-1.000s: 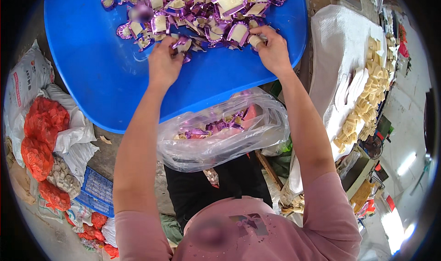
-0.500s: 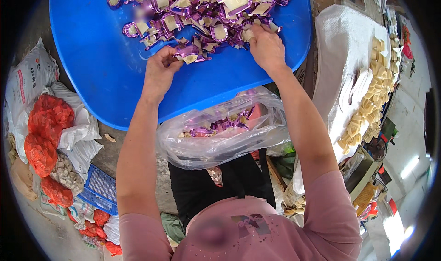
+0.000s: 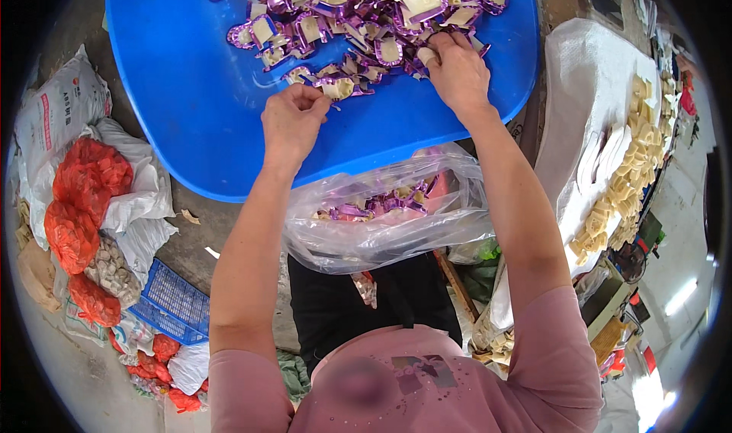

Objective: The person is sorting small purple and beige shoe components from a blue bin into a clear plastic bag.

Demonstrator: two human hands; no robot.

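So the left hand (image 3: 293,120) had its thumb and fingertips pinched together right at the near side of a purple-rimmed shell piece (image 3: 338,88). Couldn't tell if it was grasping that piece, or just a tiny scrap poking out by the fingertips. Half a second earlier those fingers were further round the piece's left end; the piece itself had hardly budged relative to the rest. The right hand (image 3: 461,75) had worked further into the pile than a second before, fingers bent down among the pieces, and whatever it had hold of was hidden.

My read: both hands were busy at the pile's near edge, with nothing lifted clear yet.

The pile of purple-and-cream pieces (image 3: 389,50) sat on the far part of the blue counter (image 3: 191,128). Below the near edge, a clear plastic bag (image 3: 335,242) gaped open with more purple bits (image 3: 389,203) in it. Further out: cream pieces (image 3: 610,197) on the right, red bags (image 3: 88,174) on the left.
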